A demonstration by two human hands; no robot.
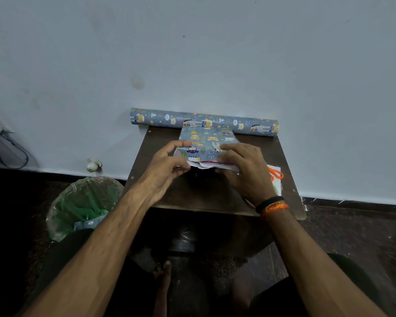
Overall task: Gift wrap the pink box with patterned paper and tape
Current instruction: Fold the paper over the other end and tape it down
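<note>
The box [206, 140] lies on a small dark table [206, 191], covered on top by blue animal-patterned paper. At its near end a thin pink strip [212, 161] of the box shows under loose white paper edges. My left hand [167, 168] pinches the paper at the near left corner, thumb on top. My right hand [242, 168] grips the near right corner, fingers curled over the top and thumb underneath. No tape is visible.
A roll of the same patterned paper [204, 121] lies along the wall at the table's far edge. Orange-handled scissors [276, 173] rest on white paper at the right. A green bin with a plastic liner [82, 204] stands on the floor to the left.
</note>
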